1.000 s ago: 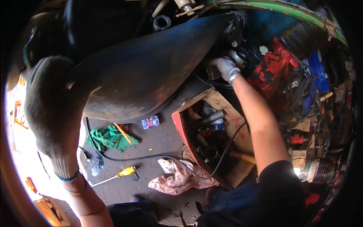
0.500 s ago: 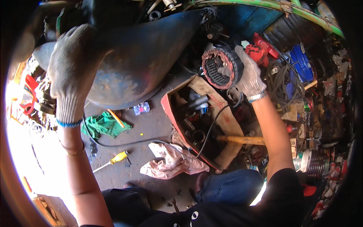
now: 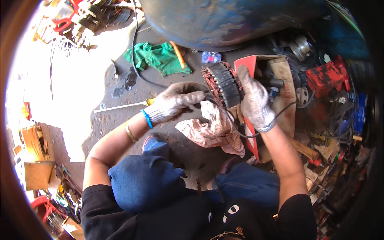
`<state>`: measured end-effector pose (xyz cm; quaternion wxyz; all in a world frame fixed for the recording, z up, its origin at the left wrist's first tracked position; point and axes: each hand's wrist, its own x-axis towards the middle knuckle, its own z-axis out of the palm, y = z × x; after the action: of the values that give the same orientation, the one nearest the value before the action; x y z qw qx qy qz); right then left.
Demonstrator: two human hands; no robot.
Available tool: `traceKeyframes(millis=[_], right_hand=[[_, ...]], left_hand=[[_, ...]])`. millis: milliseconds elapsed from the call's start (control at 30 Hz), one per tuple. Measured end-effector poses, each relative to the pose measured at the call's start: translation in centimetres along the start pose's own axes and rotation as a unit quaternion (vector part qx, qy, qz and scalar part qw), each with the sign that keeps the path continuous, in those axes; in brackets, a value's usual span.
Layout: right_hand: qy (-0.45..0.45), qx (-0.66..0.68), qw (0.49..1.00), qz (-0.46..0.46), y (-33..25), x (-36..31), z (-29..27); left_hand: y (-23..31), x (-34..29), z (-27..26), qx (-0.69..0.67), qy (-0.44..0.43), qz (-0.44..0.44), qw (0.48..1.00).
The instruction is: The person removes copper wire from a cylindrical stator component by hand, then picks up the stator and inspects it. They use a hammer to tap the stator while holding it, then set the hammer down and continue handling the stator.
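A ring-shaped stator [image 3: 227,85] with a black ribbed body and reddish copper windings is held up on its edge in front of me. My right hand [image 3: 256,100], in a grey-white knit glove, grips it from the right, thumb up along its side. My left hand [image 3: 178,101], gloved too, reaches to the ring's left side with fingers stretched out. Whether those fingertips touch the windings I cannot tell. Below the left hand's wrist side, a screwdriver [image 3: 122,107] with a yellow handle lies on the floor, its handle partly hidden by the glove.
A red-edged cardboard box [image 3: 286,76] of parts stands behind my right hand. On the floor lie a pink cloth [image 3: 218,132], a green cloth [image 3: 156,60] and a black cable [image 3: 140,76]. A large dark metal tank [image 3: 224,24] rises at the far side; a red tool [image 3: 326,78] sits right.
My left hand has come down from the tank to the stator's left side. The right hand has brought the stator nearer and turned it edge-on. The view has shifted left and closer to my body.
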<state>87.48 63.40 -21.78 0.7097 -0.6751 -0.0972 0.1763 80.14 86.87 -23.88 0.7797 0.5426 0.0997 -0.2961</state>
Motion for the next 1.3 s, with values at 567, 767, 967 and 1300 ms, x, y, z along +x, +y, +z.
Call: traceKeyframes(millis=[567,767,967,1300], right_hand=[[-0.217,-0.395,0.871,-0.197,4.9,-0.9,3.7],[-0.252,-0.405,0.853,-0.213,5.1,-0.7,3.2],[-0.283,-0.417,0.850,-0.153,5.5,-1.0,3.3],[-0.300,-0.404,0.853,-0.137,4.3,-1.1,4.0]], left_hand=[[-6.7,-1.2,-3.2,-0.240,0.029,0.028,0.970],[-7.2,-1.8,-4.2,-0.201,0.018,0.018,0.979],[-7.1,-2.1,-4.3,-0.160,0.042,-0.014,0.986],[-8.3,-2.3,-4.4,-0.182,0.024,0.015,0.983]])
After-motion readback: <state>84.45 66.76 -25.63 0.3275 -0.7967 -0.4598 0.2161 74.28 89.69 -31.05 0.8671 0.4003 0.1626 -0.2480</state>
